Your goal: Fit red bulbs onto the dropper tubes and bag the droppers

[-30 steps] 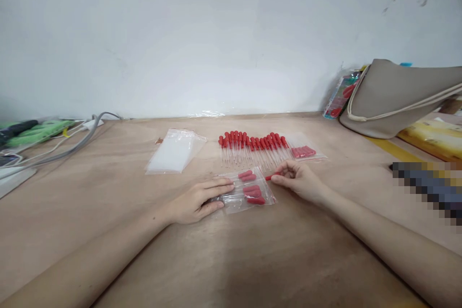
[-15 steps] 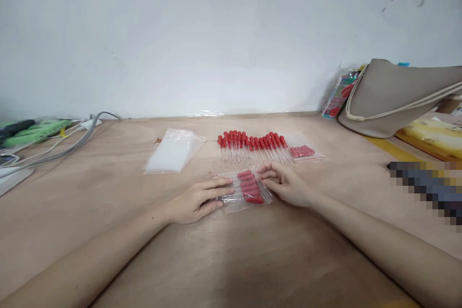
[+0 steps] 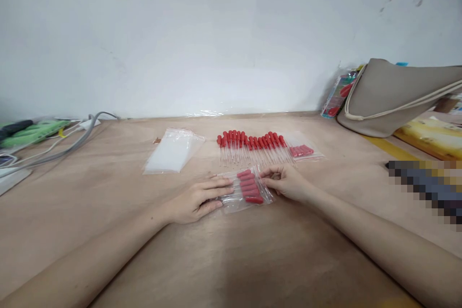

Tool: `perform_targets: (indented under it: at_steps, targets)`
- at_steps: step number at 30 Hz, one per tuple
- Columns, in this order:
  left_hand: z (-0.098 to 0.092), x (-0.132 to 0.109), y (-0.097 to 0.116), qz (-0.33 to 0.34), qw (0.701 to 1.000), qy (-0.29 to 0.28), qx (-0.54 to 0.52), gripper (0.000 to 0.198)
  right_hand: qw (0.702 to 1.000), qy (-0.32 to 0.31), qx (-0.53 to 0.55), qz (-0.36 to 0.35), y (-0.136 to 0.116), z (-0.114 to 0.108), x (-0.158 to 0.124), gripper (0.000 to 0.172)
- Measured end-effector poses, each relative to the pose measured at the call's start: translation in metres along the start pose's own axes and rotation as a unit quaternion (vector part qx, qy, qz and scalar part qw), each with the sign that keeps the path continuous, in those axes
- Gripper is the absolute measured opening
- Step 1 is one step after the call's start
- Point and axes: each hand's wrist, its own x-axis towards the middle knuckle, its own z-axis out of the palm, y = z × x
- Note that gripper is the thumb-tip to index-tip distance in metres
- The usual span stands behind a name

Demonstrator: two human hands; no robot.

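Note:
A clear zip-lock bag [image 3: 231, 206] lies flat on the table with several red-bulbed droppers [image 3: 248, 186] side by side inside it. My left hand [image 3: 198, 198] rests on the bag's left part, fingers stretched out and spread over the dropper stems. At the bag's right edge, by the zip opening, my right hand [image 3: 287, 182] pinches the plastic between thumb and fingers. Just behind the bag, a row of loose droppers [image 3: 265, 143] lies with red bulbs pointing away from me. A second bag [image 3: 302, 148] with droppers in it sits right of the row, partly overlapped by it.
A stack of flat zip-lock bags [image 3: 171, 151] lies at the back left. Grey cables [image 3: 77, 142] and a green object [image 3: 34, 132] are at the far left. A grey-beige bag [image 3: 393, 96], a blister pack [image 3: 337, 98] and a yellow packet [image 3: 431, 134] stand on the right.
My right hand's fingers have closed into a pinch at the bag's open edge. The left hand stays where it was on the bag.

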Motion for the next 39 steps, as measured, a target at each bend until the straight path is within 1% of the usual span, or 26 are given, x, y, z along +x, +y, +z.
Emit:
perform_targets:
  at_steps: [3,5,6,9,11,14,17,20,22,25,28,30,32,36,37,38,39]
  targets:
    - [0.0,0.002,0.0,0.01,1.0,-0.003,-0.005,0.044,0.999,-0.009,0.018,-0.04,0.002,0.003,0.003,0.022]
    - [0.0,0.002,0.0,0.008,1.0,-0.011,-0.004,0.044,0.998,-0.025,0.021,-0.048,0.003,0.006,0.006,0.021]
    - [0.0,0.003,0.001,0.006,1.0,-0.015,-0.003,0.044,0.998,-0.025,0.019,-0.046,0.003,0.006,0.007,0.02]
    - [0.0,0.003,0.001,0.002,1.0,-0.014,0.0,0.044,1.0,0.004,0.004,-0.031,0.003,0.006,0.011,0.018]
    - [-0.001,0.003,0.001,0.008,1.0,-0.011,-0.001,0.043,1.0,0.006,0.004,-0.019,0.004,0.005,0.013,0.018]
    - [-0.001,0.003,0.002,0.015,1.0,-0.011,-0.001,0.043,1.0,-0.004,0.025,-0.007,0.005,0.004,0.015,0.016]
    - [-0.001,0.002,0.003,0.009,1.0,-0.013,0.004,0.043,0.999,0.016,0.047,0.012,0.003,0.004,0.013,0.013]
    - [-0.001,0.002,0.003,0.007,1.0,-0.012,0.004,0.044,0.996,0.05,0.062,0.038,-0.003,0.003,0.008,0.009]
    - [-0.001,0.002,0.003,0.012,1.0,-0.009,0.001,0.045,0.991,0.078,0.1,0.051,-0.007,0.0,0.003,0.008]
    - [0.0,0.001,0.001,0.009,1.0,-0.01,0.004,0.045,0.969,0.129,0.201,0.059,-0.006,-0.005,-0.001,0.011]
    - [0.001,0.0,0.0,0.003,1.0,-0.011,0.009,0.046,0.944,0.181,0.272,0.055,0.0,-0.009,-0.003,0.011]
    - [0.001,-0.001,0.0,0.002,1.0,-0.014,0.01,0.046,0.926,0.216,0.31,0.028,0.001,-0.013,-0.003,0.011]
    - [0.001,-0.002,0.001,-0.005,1.0,-0.013,0.015,0.044,0.901,0.26,0.347,-0.014,-0.003,-0.018,-0.002,0.011]
    - [0.002,-0.005,0.001,-0.034,0.999,0.004,0.025,0.046,0.844,0.361,0.385,-0.094,-0.027,-0.037,0.0,0.009]
    - [0.003,-0.005,0.001,-0.037,0.999,0.009,0.024,0.047,0.84,0.374,0.379,-0.101,-0.033,-0.042,0.0,0.008]
    - [0.003,-0.005,0.0,-0.036,0.999,0.017,0.021,0.047,0.848,0.373,0.364,-0.095,-0.036,-0.045,0.0,0.006]
    - [0.004,-0.005,0.0,-0.033,0.999,0.028,0.015,0.047,0.869,0.355,0.337,-0.072,-0.038,-0.046,-0.001,0.007]
